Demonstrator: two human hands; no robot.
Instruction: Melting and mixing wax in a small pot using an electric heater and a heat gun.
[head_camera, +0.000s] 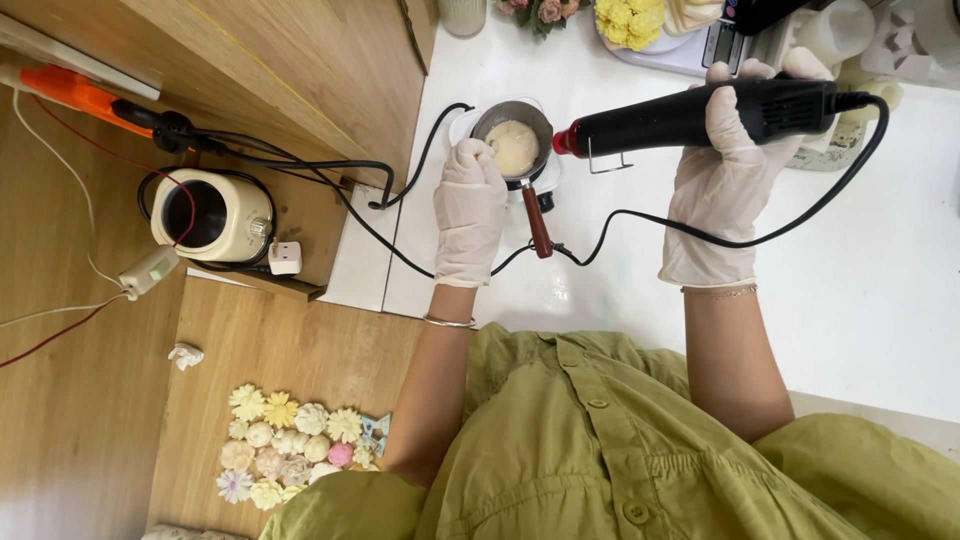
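My right hand (728, 165), in a white glove, grips a black heat gun (700, 115) held level, its red nozzle pointing left at a small metal pot (512, 140). The pot holds a pale cream lump and has a dark red handle (538, 222) pointing toward me. My gloved left hand (468, 210) rests at the pot's left rim, fingers curled against it. The heat gun's black cord (800, 215) loops across the white table (880, 280).
A cream electric melting pot (210, 215) with cables and plugs stands on a wooden shelf at left. Several small pastel flower shapes (290, 445) lie on the wooden floor. Yellow and pink flower pieces, a scale and containers crowd the table's far edge.
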